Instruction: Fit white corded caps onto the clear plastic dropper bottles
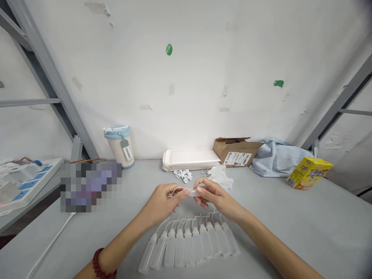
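Note:
Above the middle of the table, both hands meet on one small translucent squeeze bottle [194, 192]. My left hand [170, 197] pinches its white cap end, where a thin curved tube loops back over the fingers. Around the bottle's body the fingers of my right hand [209, 193] are closed, hiding most of it. Closer to me lies a fanned row of several similar bottles [188, 246], each with a cap and a thin bent tube. Behind my hands are a small pile of white caps [183, 175] and a heap of loose bottles [221, 177].
Along the wall stand a stack of white flat boxes [193, 158], an open cardboard box [236, 152] and a light blue cloth [279, 159]. A yellow drink carton [308, 173] is at right. At left are a lidded tumbler [119, 147], a power strip [29, 186] and a white cable [52, 244].

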A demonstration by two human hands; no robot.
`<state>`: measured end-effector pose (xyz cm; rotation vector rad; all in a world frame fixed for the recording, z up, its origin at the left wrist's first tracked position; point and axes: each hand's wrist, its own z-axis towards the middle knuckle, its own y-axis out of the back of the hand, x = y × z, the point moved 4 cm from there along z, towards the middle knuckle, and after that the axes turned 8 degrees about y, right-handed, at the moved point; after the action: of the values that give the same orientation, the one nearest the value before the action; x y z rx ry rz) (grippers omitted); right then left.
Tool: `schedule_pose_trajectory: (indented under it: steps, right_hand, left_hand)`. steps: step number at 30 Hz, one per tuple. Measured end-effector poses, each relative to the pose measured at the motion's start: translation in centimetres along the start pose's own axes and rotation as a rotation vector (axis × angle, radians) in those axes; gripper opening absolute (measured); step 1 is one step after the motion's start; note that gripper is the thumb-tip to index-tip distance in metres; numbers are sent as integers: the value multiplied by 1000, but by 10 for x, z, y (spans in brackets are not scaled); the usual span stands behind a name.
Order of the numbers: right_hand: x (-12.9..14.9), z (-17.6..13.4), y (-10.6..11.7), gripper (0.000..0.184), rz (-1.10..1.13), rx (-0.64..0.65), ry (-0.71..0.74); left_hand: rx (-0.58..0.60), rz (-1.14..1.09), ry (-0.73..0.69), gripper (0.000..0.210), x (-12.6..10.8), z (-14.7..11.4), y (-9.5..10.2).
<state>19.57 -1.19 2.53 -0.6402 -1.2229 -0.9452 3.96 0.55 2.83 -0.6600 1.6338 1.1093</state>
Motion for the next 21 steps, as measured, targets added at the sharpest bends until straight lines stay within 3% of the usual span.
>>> schedule_pose_trajectory:
  steps: [4, 10, 13, 17, 21]
  right_hand:
    - [-2, 0, 1, 25, -3, -8, -15]
    - [-7, 2, 5, 30, -13, -76, -4]
    - [-8, 2, 6, 33, -62, -84, -8]
    - [-8, 1, 4, 30, -224, -99, 11]
    - [-3, -1, 4, 23, -503, -168, 104]
  left_hand:
    - [37, 36, 36, 38, 4, 0, -3]
    - [-84, 206, -142, 27, -8, -7, -4]
    - [-23, 160, -73, 33, -4, -5, -5]
    - [76, 42, 19, 35, 1, -1, -5]
    - [39, 53, 6, 28, -1, -2, -4]
